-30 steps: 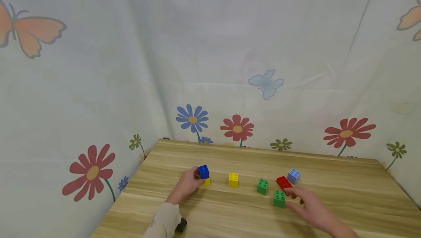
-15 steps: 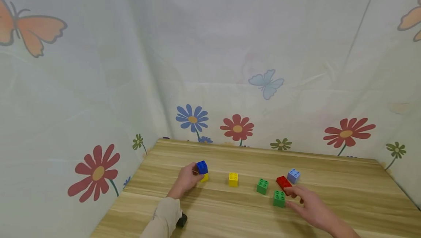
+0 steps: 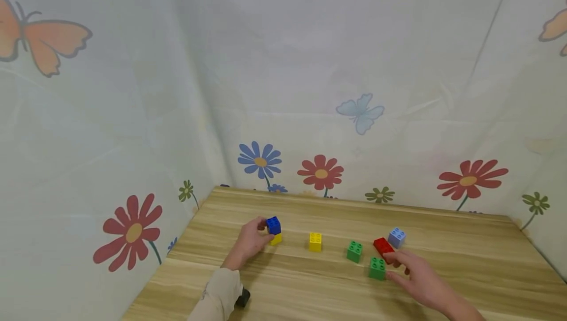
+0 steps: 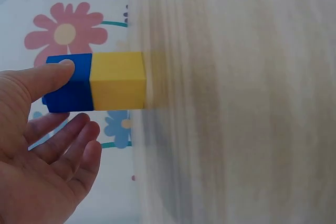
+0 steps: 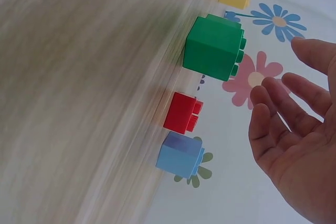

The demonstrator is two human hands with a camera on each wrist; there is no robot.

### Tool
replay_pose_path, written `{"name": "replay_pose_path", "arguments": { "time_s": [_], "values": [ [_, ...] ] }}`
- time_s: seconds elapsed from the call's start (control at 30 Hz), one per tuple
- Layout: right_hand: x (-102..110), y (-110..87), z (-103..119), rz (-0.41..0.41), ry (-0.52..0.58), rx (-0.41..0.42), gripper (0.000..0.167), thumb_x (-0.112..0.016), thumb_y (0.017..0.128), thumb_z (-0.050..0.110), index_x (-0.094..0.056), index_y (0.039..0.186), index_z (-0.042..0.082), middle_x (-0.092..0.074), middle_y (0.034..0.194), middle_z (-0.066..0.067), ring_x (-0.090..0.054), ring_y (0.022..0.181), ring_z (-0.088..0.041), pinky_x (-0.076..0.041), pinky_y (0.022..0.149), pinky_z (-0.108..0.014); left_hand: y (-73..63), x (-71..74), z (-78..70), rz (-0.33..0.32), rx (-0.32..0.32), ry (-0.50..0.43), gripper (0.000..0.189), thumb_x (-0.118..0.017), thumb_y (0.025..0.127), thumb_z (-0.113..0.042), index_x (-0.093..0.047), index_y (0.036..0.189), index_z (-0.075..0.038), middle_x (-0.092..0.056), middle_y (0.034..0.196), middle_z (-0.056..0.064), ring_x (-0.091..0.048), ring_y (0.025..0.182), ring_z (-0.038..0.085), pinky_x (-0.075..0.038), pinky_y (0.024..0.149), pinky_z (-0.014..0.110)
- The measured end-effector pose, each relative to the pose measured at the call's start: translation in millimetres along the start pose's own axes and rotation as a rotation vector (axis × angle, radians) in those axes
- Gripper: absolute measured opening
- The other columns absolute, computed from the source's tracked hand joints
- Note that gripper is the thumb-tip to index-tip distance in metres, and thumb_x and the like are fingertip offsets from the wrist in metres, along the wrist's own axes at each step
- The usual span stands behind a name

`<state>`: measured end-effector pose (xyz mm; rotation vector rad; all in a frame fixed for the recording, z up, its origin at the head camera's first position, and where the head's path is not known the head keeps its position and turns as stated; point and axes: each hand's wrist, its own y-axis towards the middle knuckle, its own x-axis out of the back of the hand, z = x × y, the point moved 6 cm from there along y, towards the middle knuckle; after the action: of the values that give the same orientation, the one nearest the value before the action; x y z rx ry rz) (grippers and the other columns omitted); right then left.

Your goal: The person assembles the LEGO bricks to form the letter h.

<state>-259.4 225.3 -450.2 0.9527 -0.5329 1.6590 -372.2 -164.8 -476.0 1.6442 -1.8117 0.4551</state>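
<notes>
My left hand pinches a dark blue toy brick between thumb and fingers. That brick sits on top of a yellow brick, flush with it in the left wrist view. Over on the right, my right hand hovers with loosely bent fingers and nothing in its grasp. Nearest to it is a green brick, just apart from the fingers in the right wrist view. Behind that green brick lies a red brick, partly covered by the right fingertips in the head view.
A second yellow brick and another green brick stand mid-table. A light blue brick is behind the red one. A black object lies by the left sleeve. A flowered curtain surrounds the wooden table.
Between the first and second frames, the left hand shifted the blue and yellow bricks slightly away from me; since then they have hardly moved. The right hand stays in place.
</notes>
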Motion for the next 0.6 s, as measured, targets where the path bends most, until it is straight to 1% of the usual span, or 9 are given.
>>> {"name": "replay_pose_path", "arguments": {
  "time_s": [0.17, 0.27, 0.43, 0.53, 0.6],
  "values": [
    [-1, 2.1, -4, -0.009, -0.012, -0.021, 0.035, -0.072, 0.084, 0.025, -0.064, 0.114, 0.008, -0.061, 0.1, -0.002, -0.055, 0.087, -0.019, -0.047, 0.066, -0.025, 0.8, 3.9, -9.2, -0.031, -0.017, 0.035, 0.05, -0.074, 0.083, -0.017, -0.054, 0.126, -0.001, -0.056, 0.123, 0.016, -0.051, 0.114, 0.033, -0.042, 0.095, 0.047],
    [-2, 5.2, -6, -0.006, -0.024, -0.032, 0.037, -0.072, 0.084, 0.024, -0.064, 0.116, 0.008, -0.061, 0.102, -0.003, -0.056, 0.089, -0.019, -0.048, 0.067, -0.026, 0.5, 6.3, -14.6, -0.049, -0.03, 0.072, 0.054, -0.073, 0.084, -0.019, -0.052, 0.129, 0.0, -0.054, 0.127, 0.016, -0.049, 0.117, 0.032, -0.04, 0.096, 0.047],
    [-4, 9.6, -6, 0.017, -0.035, -0.047, 0.039, -0.073, 0.083, 0.022, -0.063, 0.118, 0.008, -0.06, 0.107, -0.005, -0.056, 0.091, -0.02, -0.049, 0.069, -0.031, 0.0, 7.8, -29.0, -0.062, -0.088, 0.113, 0.052, -0.072, 0.084, -0.019, -0.052, 0.129, -0.001, -0.052, 0.129, 0.016, -0.047, 0.12, 0.033, -0.038, 0.099, 0.048],
    [-5, 11.3, -4, 0.02, -0.039, -0.014, 0.039, -0.073, 0.083, 0.021, -0.062, 0.118, 0.006, -0.059, 0.107, -0.006, -0.057, 0.091, -0.02, -0.049, 0.069, -0.031, -0.1, 5.5, -42.1, -0.067, -0.128, 0.102, 0.049, -0.072, 0.085, -0.018, -0.054, 0.127, -0.001, -0.054, 0.127, 0.016, -0.049, 0.118, 0.033, -0.04, 0.097, 0.048],
    [-6, 13.2, -4, 0.017, -0.053, 0.004, 0.039, -0.073, 0.083, 0.021, -0.062, 0.117, 0.006, -0.059, 0.108, -0.006, -0.057, 0.091, -0.02, -0.049, 0.068, -0.029, -0.5, 1.7, -52.4, -0.06, -0.152, 0.076, 0.048, -0.072, 0.085, -0.018, -0.055, 0.126, -0.001, -0.055, 0.125, 0.015, -0.051, 0.115, 0.033, -0.042, 0.094, 0.046]
  ]
}}
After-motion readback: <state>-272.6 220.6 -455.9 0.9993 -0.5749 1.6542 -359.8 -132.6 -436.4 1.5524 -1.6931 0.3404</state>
